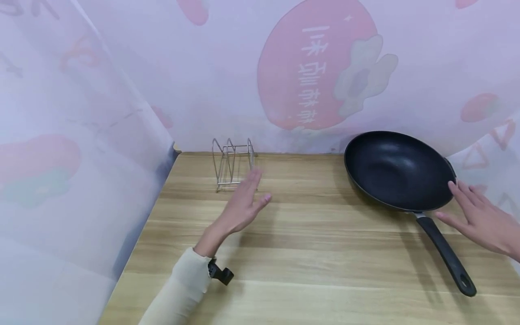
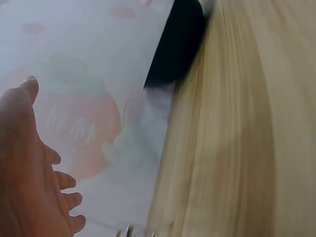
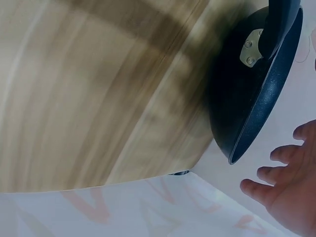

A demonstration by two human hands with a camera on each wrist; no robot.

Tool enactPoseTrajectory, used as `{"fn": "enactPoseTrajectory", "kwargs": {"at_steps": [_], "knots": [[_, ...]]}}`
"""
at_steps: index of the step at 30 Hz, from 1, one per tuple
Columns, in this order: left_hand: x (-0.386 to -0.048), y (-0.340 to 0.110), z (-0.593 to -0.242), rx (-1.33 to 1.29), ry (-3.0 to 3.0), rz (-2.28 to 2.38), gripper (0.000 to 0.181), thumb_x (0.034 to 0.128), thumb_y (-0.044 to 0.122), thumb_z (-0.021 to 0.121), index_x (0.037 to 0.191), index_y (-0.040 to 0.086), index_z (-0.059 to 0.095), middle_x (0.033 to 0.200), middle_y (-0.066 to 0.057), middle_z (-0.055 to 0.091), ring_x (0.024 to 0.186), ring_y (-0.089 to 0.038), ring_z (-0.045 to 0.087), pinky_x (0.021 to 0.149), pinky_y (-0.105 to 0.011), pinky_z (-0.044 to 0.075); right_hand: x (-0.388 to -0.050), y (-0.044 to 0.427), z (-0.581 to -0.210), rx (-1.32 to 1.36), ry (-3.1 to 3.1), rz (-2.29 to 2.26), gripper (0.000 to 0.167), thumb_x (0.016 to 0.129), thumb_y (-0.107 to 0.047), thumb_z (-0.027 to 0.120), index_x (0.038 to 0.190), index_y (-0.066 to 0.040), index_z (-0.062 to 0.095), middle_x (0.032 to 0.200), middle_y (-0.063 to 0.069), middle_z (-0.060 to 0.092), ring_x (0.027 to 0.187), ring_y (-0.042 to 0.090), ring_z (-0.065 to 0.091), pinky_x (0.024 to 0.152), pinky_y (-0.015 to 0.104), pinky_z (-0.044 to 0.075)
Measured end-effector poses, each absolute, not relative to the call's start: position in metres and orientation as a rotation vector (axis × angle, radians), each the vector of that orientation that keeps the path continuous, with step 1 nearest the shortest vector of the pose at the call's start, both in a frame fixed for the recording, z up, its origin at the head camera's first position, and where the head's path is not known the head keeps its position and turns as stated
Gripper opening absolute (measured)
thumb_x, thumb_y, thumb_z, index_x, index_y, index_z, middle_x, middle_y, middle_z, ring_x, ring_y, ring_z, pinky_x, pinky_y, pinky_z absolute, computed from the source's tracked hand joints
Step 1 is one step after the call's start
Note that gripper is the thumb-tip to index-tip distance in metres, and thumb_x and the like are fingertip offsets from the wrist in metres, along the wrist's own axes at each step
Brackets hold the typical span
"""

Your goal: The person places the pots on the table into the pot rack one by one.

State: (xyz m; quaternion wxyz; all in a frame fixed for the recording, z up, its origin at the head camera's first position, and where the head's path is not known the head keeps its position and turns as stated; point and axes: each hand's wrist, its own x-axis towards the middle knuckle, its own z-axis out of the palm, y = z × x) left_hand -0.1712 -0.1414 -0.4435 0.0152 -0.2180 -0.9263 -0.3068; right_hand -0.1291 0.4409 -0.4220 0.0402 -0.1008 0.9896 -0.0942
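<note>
A black pan [image 1: 400,171] with a long black handle [image 1: 447,255] stands at the table's back right. Beside its right rim is my right hand [image 1: 481,219], fingers extended; whether it touches the rim I cannot tell. The right wrist view has the pan [image 3: 242,94] left of the hand [image 3: 289,182]. At the back left stands a wire rack [image 1: 233,164], and my left hand [image 1: 239,205] is held with straight fingers by its front right side, holding nothing. In the left wrist view this hand [image 2: 32,168] is empty, with the pan [image 2: 177,42] farther off.
A wooden table [image 1: 300,266] spans the view, its back edge against a pink and white printed backdrop [image 1: 219,81]. More of that sheet hangs along the left and right sides. A black band with a small device [image 1: 220,272] is on the left wrist.
</note>
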Motion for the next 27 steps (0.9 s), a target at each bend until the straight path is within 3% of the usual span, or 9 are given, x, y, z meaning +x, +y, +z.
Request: {"fn": "enactPoseTrajectory", "kwargs": {"at_steps": [4,9,11,15,18,21,24,27], "knots": [[-0.165,-0.12,-0.449,-0.679,-2.875,-1.151,0.08,0.1124,0.051,0.042,0.17,0.008,0.006,0.177,-0.008,0.003,0.164,-0.028,0.006,0.133,-0.048,0.008,-0.123,0.445,-0.425,-0.24,2.965,-0.366,0.102,0.109,-0.052,0.054,0.165,0.005,-0.009,0.165,0.045,-0.006,0.149,0.068,0.0,0.113,0.084,0.01],[-0.155,-0.094,-0.459,-0.667,-2.866,-1.438,0.085,0.1098,0.063,0.037,0.17,0.011,0.007,0.177,-0.006,0.005,0.164,-0.029,0.009,0.132,-0.045,0.009,-0.115,0.452,-0.429,-0.212,2.892,-0.41,0.101,0.11,-0.051,0.051,0.164,0.001,-0.017,0.16,0.05,-0.001,0.138,0.076,0.017,0.104,0.088,0.022],[-0.152,-0.082,-0.462,-0.662,-2.855,-1.587,0.087,0.1085,0.067,0.035,0.171,0.013,0.007,0.177,-0.006,0.005,0.164,-0.03,0.01,0.132,-0.047,0.009,-0.113,0.455,-0.431,-0.209,2.874,-0.396,0.099,0.111,-0.05,0.049,0.163,0.005,-0.015,0.155,0.055,0.008,0.13,0.077,0.033,0.098,0.087,0.03],[-0.144,-0.059,-0.468,-0.657,-2.872,-1.794,0.089,0.1064,0.071,0.034,0.171,0.015,0.009,0.177,-0.009,0.01,0.163,-0.032,0.014,0.131,-0.053,0.013,-0.112,0.456,-0.436,-0.184,2.794,-0.392,0.097,0.112,-0.051,0.044,0.157,0.022,-0.002,0.142,0.06,0.024,0.115,0.076,0.048,0.09,0.084,0.04],[-0.14,-0.043,-0.472,-0.643,-2.874,-2.001,0.089,0.1062,0.071,0.036,0.171,0.015,0.013,0.176,-0.01,0.019,0.161,-0.032,0.024,0.129,-0.055,0.021,-0.112,0.454,-0.439,-0.17,2.713,-0.42,0.094,0.113,-0.052,0.038,0.151,0.029,0.007,0.141,0.06,0.027,0.118,0.077,0.045,0.089,0.08,0.043],[-0.14,-0.026,-0.475,-0.589,-2.797,-2.311,0.085,0.107,0.068,0.04,0.171,0.016,0.017,0.174,-0.009,0.027,0.158,-0.031,0.031,0.128,-0.054,0.026,-0.112,0.451,-0.44,-0.156,2.645,-0.455,0.093,0.114,-0.053,0.034,0.151,0.029,0.011,0.144,0.057,0.028,0.123,0.075,0.044,0.089,0.079,0.045],[-0.139,-0.007,-0.478,-0.55,-2.687,-2.574,0.081,0.1088,0.061,0.042,0.17,0.013,0.02,0.172,-0.012,0.031,0.157,-0.033,0.033,0.128,-0.052,0.028,-0.111,0.448,-0.441,-0.115,2.592,-0.486,0.095,0.114,-0.055,0.033,0.152,0.029,0.01,0.148,0.054,0.029,0.129,0.074,0.039,0.091,0.077,0.045],[-0.136,0.012,-0.482,-0.575,-2.647,-2.685,0.078,0.1102,0.054,0.047,0.169,0.009,0.021,0.169,-0.015,0.036,0.154,-0.031,0.039,0.126,-0.046,0.034,-0.111,0.445,-0.445,-0.082,2.533,-0.564,0.096,0.114,-0.054,0.035,0.151,0.029,0.006,0.147,0.055,0.029,0.128,0.071,0.044,0.093,0.071,0.051]]}}
